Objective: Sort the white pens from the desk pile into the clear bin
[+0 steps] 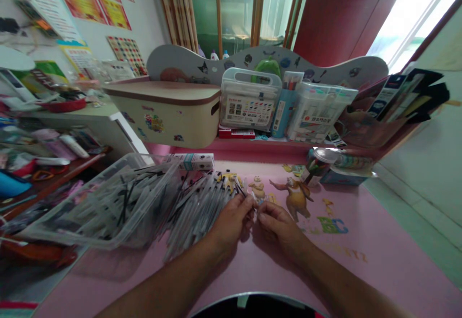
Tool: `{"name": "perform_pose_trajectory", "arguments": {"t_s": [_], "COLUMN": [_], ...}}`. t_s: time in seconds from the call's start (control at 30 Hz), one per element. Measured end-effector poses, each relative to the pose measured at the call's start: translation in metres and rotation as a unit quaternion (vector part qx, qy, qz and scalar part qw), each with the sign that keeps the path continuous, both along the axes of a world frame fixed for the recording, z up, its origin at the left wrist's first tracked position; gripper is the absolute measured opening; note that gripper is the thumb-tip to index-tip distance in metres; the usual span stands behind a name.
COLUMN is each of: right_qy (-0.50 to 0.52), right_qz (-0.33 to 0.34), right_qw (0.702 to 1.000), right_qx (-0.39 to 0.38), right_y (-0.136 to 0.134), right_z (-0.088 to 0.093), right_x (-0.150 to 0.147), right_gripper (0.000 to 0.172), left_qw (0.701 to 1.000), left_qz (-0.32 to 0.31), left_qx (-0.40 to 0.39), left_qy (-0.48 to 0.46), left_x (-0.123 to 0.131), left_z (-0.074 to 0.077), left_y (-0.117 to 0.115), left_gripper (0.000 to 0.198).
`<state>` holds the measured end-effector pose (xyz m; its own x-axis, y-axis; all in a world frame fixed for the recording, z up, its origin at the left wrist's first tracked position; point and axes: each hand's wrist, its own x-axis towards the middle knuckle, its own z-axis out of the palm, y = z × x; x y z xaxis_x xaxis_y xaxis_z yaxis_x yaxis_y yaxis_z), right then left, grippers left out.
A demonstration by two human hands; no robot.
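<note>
Over the middle of the pink desk, both hands are close together with their fingers pinched. My left hand (pixel 236 217) is closed on something small and hard to make out, with a thin dark tip sticking out above its fingers. Close beside it, my right hand (pixel 275 219) is closed too, its thumb and index finger pressed together; what it holds is hidden or too small to name. Left of my left hand lies a pile of clear pen barrels (pixel 202 207) with dark tips. Farther left, a clear plastic bin (pixel 119 243) holds many similar clear and black pieces.
A small white box (pixel 195 161) lies behind the pile. On the shelf stand a beige storage box (pixel 173 120), a marker case (pixel 249 104) and another clear case (pixel 314 116). A jar of pens (pixel 319 166) is at the desk's back right. Bear stickers decorate the pink desk (pixel 361 260).
</note>
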<state>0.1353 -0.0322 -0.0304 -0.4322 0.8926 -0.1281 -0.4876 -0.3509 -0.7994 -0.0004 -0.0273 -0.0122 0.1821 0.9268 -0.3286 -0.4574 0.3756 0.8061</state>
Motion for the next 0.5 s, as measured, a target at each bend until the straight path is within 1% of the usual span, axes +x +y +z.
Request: {"name": "perform_pose_trajectory", "arguments": {"t_s": [0.07,0.1,0.17,0.23,0.3,0.37,0.4,0.43,0.5], "right_qy": [-0.006,-0.007,-0.016,-0.075,-0.17,-0.25,-0.273,-0.284,-0.28], "right_qz": [-0.02,-0.036,-0.09,-0.15,-0.205,-0.232,-0.239,-0.24,-0.218], "right_qw": [1.0,0.999,0.996,0.985,0.958,0.924,0.91,0.902,0.901], "right_qx": [-0.007,-0.011,-0.006,0.033,0.102,0.17,0.198,0.22,0.249], "right_y": [0.001,0.002,0.003,0.001,-0.001,-0.004,-0.005,-0.005,-0.006], "right_z": [0.001,0.001,0.004,0.006,0.007,0.007,0.007,0.006,0.003], "right_x": [-0.001,-0.001,-0.001,-0.001,-0.001,0.0,0.001,0.002,0.003], "right_gripper": [0.016,0.018,0.028,0.028,0.021,0.015,0.014,0.015,0.021], "left_qw": [0.999,0.998,0.991,0.979,0.97,0.971,0.972,0.973,0.974], "left_qz": [0.026,0.034,0.014,-0.021,-0.038,-0.028,-0.028,-0.028,-0.024], "left_qx": [-0.01,-0.023,-0.084,-0.158,-0.202,-0.198,-0.188,-0.177,-0.157], "left_qy": [-0.027,-0.055,-0.104,-0.126,-0.128,-0.132,-0.137,-0.143,-0.163], "left_x": [-0.003,-0.005,-0.01,-0.012,-0.013,-0.011,-0.009,-0.008,-0.004], "left_z": [0.003,0.006,0.011,0.014,0.014,0.012,0.01,0.009,0.006], "left_y": [0.002,0.003,0.006,0.008,0.008,0.007,0.006,0.004,0.002], "left_gripper": [0.026,0.024,0.022,0.019,0.016,0.009,0.007,0.007,0.011]}}
